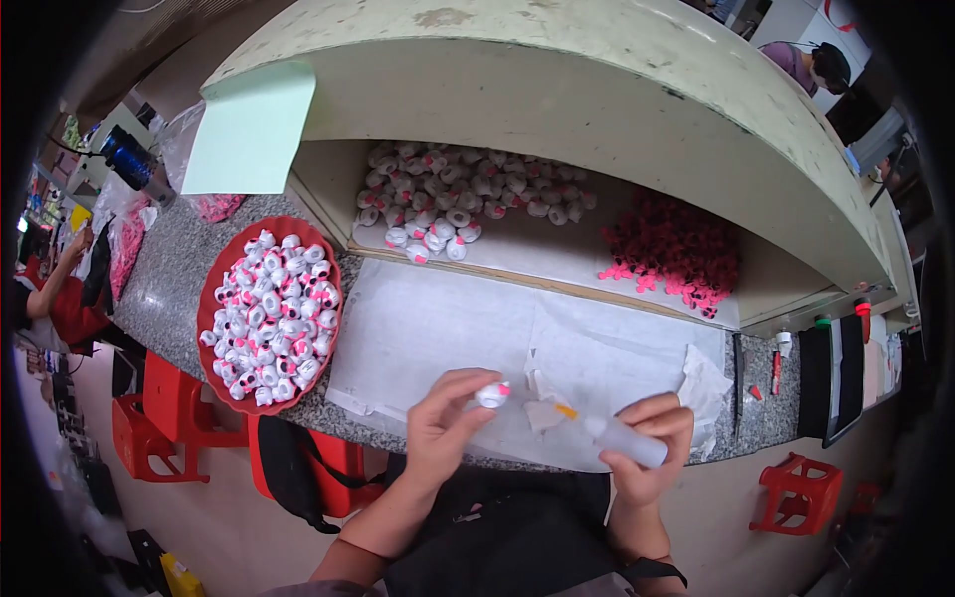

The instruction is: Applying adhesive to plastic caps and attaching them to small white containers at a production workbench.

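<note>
My left hand [444,423] pinches a small white and pink figure piece [492,395] between thumb and fingers, raised over the near edge of the white paper [428,318]. To its right, my right hand [652,443] is wrapped round a translucent squeeze bottle [629,441]. The bottle lies tilted, its orange-yellow tip [566,411] pointing left toward the figure piece, with a gap between them. Below the tip sits a torn scrap of paper [542,415]. A red tray [208,316] on the left is heaped with similar white, pink and black pieces [269,318].
Under the shelf [557,95] lie a pile of white pieces [458,194] and a pile of small pink parts [676,254]. A red pen-like tool [776,372] and a black rod [738,383] rest at the right. Red stools [796,495] stand below; two other people are farther off.
</note>
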`<action>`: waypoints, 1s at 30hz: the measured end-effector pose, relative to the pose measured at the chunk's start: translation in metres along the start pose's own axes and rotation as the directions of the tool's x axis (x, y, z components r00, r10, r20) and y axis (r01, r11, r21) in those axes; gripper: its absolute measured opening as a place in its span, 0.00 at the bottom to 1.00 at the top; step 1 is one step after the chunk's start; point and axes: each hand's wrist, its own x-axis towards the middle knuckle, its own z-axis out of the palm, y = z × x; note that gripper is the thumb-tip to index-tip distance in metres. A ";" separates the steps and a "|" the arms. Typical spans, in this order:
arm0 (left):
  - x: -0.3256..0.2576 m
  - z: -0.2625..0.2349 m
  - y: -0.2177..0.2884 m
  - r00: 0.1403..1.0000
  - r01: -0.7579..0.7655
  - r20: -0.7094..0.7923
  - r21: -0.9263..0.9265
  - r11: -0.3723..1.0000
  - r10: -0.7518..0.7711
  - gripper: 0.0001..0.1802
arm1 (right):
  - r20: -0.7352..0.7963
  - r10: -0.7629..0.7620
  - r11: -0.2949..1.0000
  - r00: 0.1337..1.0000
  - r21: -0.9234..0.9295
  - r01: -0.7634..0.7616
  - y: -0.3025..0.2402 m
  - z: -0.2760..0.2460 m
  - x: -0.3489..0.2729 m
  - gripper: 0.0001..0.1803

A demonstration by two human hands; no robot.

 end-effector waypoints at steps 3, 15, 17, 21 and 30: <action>0.005 -0.016 0.000 0.995 0.004 -0.097 -0.119 0.993 -0.015 0.17 | 0.011 0.297 0.954 0.955 -0.040 -0.297 0.011 -0.031 0.024 0.18; 0.003 -0.012 0.003 0.988 0.105 -0.078 -0.318 0.942 -0.136 0.18 | 0.330 0.187 0.502 0.925 -0.842 0.199 0.076 -0.039 0.113 0.12; 0.002 -0.014 0.002 0.985 0.116 -0.080 -0.328 0.937 -0.151 0.18 | 0.362 0.205 0.552 0.910 -0.810 0.198 0.073 -0.040 0.108 0.13; 0.005 -0.013 -0.001 0.985 0.136 -0.053 -0.324 0.936 -0.162 0.18 | 0.400 0.157 0.548 0.903 -0.796 0.258 0.075 -0.039 0.094 0.14; 0.004 0.006 -0.012 0.981 0.192 0.075 -0.324 0.926 -0.177 0.19 | 0.309 0.272 0.853 0.911 -0.515 -0.080 0.034 -0.009 0.045 0.08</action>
